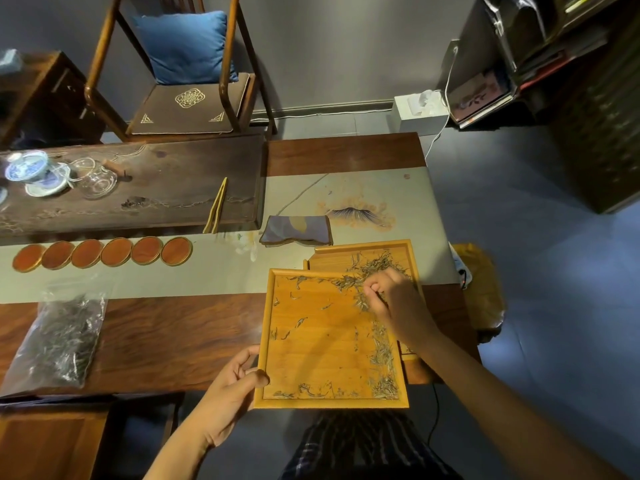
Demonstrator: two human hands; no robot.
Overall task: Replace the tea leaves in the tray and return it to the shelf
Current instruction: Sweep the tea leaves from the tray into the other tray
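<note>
Head view: square bamboo tray (322,344) held over the near edge of the wooden table (173,334), its far corner overlapping a 2nd, similar tray (346,258) lying on the grey table runner (207,278). Left hand (228,389) grips the near-left rim, thumb on top of the frame, fingers curled along the outer edge. Right hand (391,299) is at the far-right corner with fingertips bunched, apparently pinching or raking loose tea leaves (381,358); whether leaves are actually caught between the fingers cannot be told. Leaves lie mostly along the right side and far edge, with sparse strays over the middle; more lie in the 2nd tray. A clear bag of dark tea leaves (65,337) rests well apart to the left on the table. Handling judgement: the tray looks light and stiff, with a raised rim that gives a sure hold, so 1 hand at a rim suffices, though 2 opposite rims would keep it level for carrying. The leaves are dry, thin, brittle and nearly weightless; they will slide and scatter on tilting, so sweeping toward a corner should suit better than pinching. The bag is limp and slippery; best taken near its mouth.
</note>
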